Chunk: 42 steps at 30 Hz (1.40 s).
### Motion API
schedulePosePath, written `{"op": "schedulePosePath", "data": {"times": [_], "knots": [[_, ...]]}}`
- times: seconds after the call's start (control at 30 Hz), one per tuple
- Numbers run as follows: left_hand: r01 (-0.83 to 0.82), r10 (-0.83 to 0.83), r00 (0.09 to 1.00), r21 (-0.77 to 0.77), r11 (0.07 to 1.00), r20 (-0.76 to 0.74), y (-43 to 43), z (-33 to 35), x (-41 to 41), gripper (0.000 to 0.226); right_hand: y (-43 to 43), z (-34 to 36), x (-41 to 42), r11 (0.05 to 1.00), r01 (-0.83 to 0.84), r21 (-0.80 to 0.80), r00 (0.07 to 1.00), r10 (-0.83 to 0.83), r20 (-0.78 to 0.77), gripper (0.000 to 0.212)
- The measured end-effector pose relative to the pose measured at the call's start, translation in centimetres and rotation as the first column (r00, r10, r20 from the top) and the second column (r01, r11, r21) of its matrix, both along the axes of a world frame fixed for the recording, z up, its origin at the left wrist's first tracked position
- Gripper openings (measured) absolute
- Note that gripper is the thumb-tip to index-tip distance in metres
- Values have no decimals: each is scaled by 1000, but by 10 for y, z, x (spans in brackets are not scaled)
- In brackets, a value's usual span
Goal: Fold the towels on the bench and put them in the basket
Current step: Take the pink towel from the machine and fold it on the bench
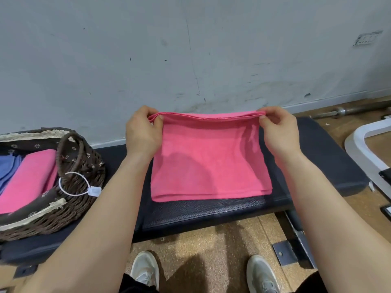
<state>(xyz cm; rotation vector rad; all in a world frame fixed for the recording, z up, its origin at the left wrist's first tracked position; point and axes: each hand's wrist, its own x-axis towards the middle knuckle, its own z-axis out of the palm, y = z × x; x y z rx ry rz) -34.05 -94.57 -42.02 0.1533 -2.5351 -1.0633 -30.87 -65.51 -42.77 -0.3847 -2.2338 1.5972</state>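
Forearms reach forward from the bottom corners, bare and angled inward, so that both hands meet the far edge of a pink towel (pixel 209 157). The left hand (pixel 142 132) pinches the far left corner, with the thumb on the near side pressing the layered hem against the curled fingers. The right hand (pixel 279 130) pinches the far right corner in the same way. Both are clamped on the cloth with wrists slightly bent, and the edge runs taut and nearly straight between them, raised a little above the surface (pixel 201 212).

Nearer the person than the hands, the rest of the towel slopes down and lies flat on the dark padded surface. It is already doubled into several layers, and its near fold stops just short of the front edge.

Well to the left of the left hand, on the same surface, stands a brown wicker basket (pixel 80 182) with a fabric lining. Inside it lie a folded pink towel (pixel 31 178) and, farther left, a blue towel (pixel 8 168). A white tag (pixel 94 190) hangs on a loop from the basket's handle.
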Motion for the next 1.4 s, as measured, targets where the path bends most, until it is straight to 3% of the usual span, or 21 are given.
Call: {"op": "schedulePosePath", "data": {"times": [0.33, 0.73, 1.0, 1.1, 1.3, 1.4], "knots": [[136, -113, 974, -103, 985, 198, -11, 1, 34, 5, 22, -2, 31, 980, -164, 114, 958, 131, 254, 17], [392, -273, 863, -223, 893, 425, -44, -3, 102, 12, 39, 0, 102, 820, -475, 319, 847, 328, 418, 17], [413, -310, 860, -195, 890, 407, -51, 2, 115, 14, 37, 10, 113, 791, -474, 387, 860, 321, 397, 20], [472, -361, 832, -195, 860, 421, -53, 2, 118, 16, 39, 10, 114, 734, -509, 449, 845, 326, 425, 24], [595, -339, 760, -384, 706, 555, -50, 2, 116, 7, 34, 5, 108, 544, -665, 512, 723, 300, 622, 33], [556, -276, 789, -444, 703, 550, -45, 9, 114, 23, 27, 10, 104, 564, -589, 578, 783, 221, 582, 36]]}}
